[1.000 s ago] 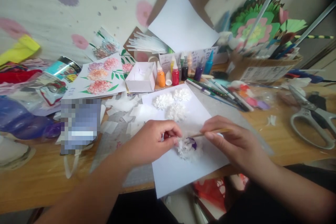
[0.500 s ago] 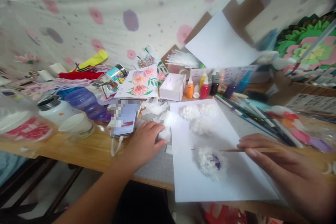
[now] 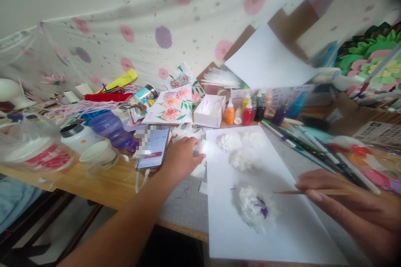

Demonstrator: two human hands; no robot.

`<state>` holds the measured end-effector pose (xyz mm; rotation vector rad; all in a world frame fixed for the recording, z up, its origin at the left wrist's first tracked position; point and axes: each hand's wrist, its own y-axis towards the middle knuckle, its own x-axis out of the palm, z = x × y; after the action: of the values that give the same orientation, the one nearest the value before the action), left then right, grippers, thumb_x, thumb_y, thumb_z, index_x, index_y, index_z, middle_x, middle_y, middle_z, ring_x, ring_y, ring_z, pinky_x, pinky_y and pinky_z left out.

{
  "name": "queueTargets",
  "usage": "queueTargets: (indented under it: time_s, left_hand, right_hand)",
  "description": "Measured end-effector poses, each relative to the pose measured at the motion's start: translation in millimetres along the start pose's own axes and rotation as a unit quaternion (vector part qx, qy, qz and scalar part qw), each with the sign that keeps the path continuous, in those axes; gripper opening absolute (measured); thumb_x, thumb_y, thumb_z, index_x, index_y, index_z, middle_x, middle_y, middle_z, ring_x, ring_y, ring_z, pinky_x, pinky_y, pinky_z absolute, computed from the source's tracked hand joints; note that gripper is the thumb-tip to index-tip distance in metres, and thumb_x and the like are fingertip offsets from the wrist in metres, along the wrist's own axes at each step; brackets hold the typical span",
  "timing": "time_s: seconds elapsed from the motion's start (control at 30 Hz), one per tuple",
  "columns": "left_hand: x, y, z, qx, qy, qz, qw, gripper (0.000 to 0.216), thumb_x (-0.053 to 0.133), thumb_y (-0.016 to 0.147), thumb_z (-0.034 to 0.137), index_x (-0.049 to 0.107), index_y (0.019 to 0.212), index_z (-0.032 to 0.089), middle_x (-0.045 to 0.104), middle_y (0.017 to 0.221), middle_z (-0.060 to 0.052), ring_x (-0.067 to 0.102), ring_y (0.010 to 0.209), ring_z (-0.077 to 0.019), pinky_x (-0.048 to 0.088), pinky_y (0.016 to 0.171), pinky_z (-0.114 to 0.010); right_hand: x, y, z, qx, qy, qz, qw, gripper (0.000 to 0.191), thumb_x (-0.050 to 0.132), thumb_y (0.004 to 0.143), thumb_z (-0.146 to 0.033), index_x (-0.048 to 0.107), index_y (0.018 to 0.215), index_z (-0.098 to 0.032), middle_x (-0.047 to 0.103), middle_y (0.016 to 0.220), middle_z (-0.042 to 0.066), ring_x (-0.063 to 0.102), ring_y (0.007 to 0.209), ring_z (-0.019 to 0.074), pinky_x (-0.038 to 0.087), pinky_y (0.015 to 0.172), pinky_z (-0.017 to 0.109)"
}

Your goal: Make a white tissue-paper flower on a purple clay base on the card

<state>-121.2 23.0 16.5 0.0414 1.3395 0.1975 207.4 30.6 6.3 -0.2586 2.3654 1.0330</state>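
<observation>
My left hand (image 3: 183,156) reaches over white paper scraps (image 3: 198,171), thumb and forefinger apart, beside a phone (image 3: 154,150) with a cable. My right hand (image 3: 347,204) pinches a thin wooden stick (image 3: 290,192). The stick's narrow, darker tip points left, just above and to the right of a white ruffled paper flower (image 3: 250,202); I see no contact. Purple pieces (image 3: 262,208) show near that flower's middle. The flower lies on a white sheet (image 3: 232,240). Farther up the sheet are several more white ruffled flowers (image 3: 242,158).
Behind the sheet stand a white box (image 3: 207,119), an orange bottle (image 3: 230,114), a red bottle (image 3: 247,115) and other color bottles. A flower picture (image 3: 169,106) leans left of them. Pens (image 3: 300,144) lie to the right. A paper cup (image 3: 99,156) stands at the left.
The view has shifted, so most things sit lower and slightly to the right. My left hand has moved a little deeper over the scraps. The stick remains in my right hand.
</observation>
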Motion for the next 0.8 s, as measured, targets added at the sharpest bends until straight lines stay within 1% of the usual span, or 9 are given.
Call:
queueTargets:
  time_s: [0.07,0.2,0.33,0.4,0.43,0.5,0.57,0.7,0.8]
  left_hand:
    - [4,7,1,0.004,0.017,0.011,1.000,0.031,0.062,0.073,0.035,0.059,0.102,0.022,0.062,0.102,-0.006,0.056,0.098,-0.0258,0.041,0.083,-0.035]
    - [1,17,-1,0.025,0.037,0.012,0.999,0.009,0.052,0.077,0.021,0.061,0.076,0.020,0.061,0.088,-0.005,0.057,0.087,-0.0216,0.041,0.078,-0.032]
    - [-19,16,13,0.051,0.021,0.032,0.998,0.011,0.051,0.078,0.022,0.060,0.075,0.019,0.059,0.090,-0.004,0.055,0.087,-0.0203,0.041,0.079,-0.031]
    - [-34,12,30,0.112,-0.043,0.043,0.992,0.010,0.055,0.077,0.025,0.062,0.074,0.019,0.060,0.089,-0.003,0.055,0.084,-0.0181,0.042,0.077,-0.029]
    - [-41,10,41,0.148,-0.083,0.021,0.985,0.009,0.056,0.078,0.024,0.063,0.074,0.019,0.060,0.088,-0.002,0.055,0.082,-0.0168,0.042,0.077,-0.028]
    - [-50,7,61,0.223,-0.163,-0.082,0.958,0.008,0.057,0.078,0.022,0.063,0.074,0.020,0.062,0.085,0.000,0.056,0.081,-0.0147,0.043,0.076,-0.026]
    - [-50,9,76,0.253,-0.226,-0.153,0.928,0.006,0.059,0.078,0.021,0.062,0.073,0.020,0.063,0.080,0.002,0.056,0.076,-0.0119,0.043,0.071,-0.022]
    - [-26,20,85,0.241,-0.291,-0.269,0.886,0.005,0.062,0.078,0.022,0.062,0.074,0.018,0.062,0.069,0.005,0.053,0.062,-0.0074,0.041,0.057,-0.018]
    - [-6,25,80,0.203,-0.329,-0.315,0.867,0.009,0.062,0.079,0.025,0.061,0.074,0.017,0.061,0.067,0.005,0.051,0.061,-0.0066,0.041,0.055,-0.017]
  right_hand:
    - [0,3,-1,-0.008,0.007,0.002,1.000,0.011,0.061,0.083,-0.036,0.070,0.080,-0.031,0.071,0.082,-0.002,0.069,0.071,0.0190,0.062,0.062,0.027]
    - [7,7,-6,0.018,0.054,-0.019,0.998,0.010,0.063,0.081,-0.037,0.071,0.081,-0.030,0.071,0.082,-0.001,0.069,0.070,0.0176,0.060,0.064,0.026]
    - [16,4,-7,0.111,0.123,-0.077,0.983,0.013,0.063,0.083,-0.036,0.071,0.079,-0.026,0.070,0.085,0.002,0.068,0.080,0.0179,0.058,0.068,0.026]
    - [19,1,-6,0.140,0.154,-0.101,0.973,0.012,0.063,0.083,-0.034,0.071,0.080,-0.025,0.070,0.086,0.003,0.067,0.082,0.0176,0.057,0.070,0.026]
    - [19,0,-6,0.146,0.166,-0.107,0.969,0.011,0.063,0.083,-0.033,0.071,0.080,-0.025,0.069,0.086,0.003,0.066,0.083,0.0175,0.056,0.071,0.026]
    - [20,-1,-8,0.150,0.180,-0.112,0.966,0.009,0.063,0.083,-0.032,0.071,0.083,-0.026,0.069,0.087,0.003,0.066,0.084,0.0177,0.056,0.072,0.027]
    - [21,-1,-9,0.146,0.178,-0.113,0.966,0.009,0.063,0.084,-0.030,0.071,0.085,-0.026,0.068,0.089,0.003,0.065,0.086,0.0176,0.055,0.073,0.026]
    - [24,-2,-11,0.133,0.154,-0.124,0.971,0.010,0.061,0.085,-0.025,0.071,0.087,-0.023,0.066,0.088,0.004,0.064,0.084,0.0155,0.053,0.073,0.025]
    - [26,-4,-11,0.125,0.136,-0.121,0.975,0.011,0.060,0.085,-0.020,0.071,0.088,-0.022,0.065,0.087,0.004,0.064,0.082,0.0140,0.052,0.072,0.024]
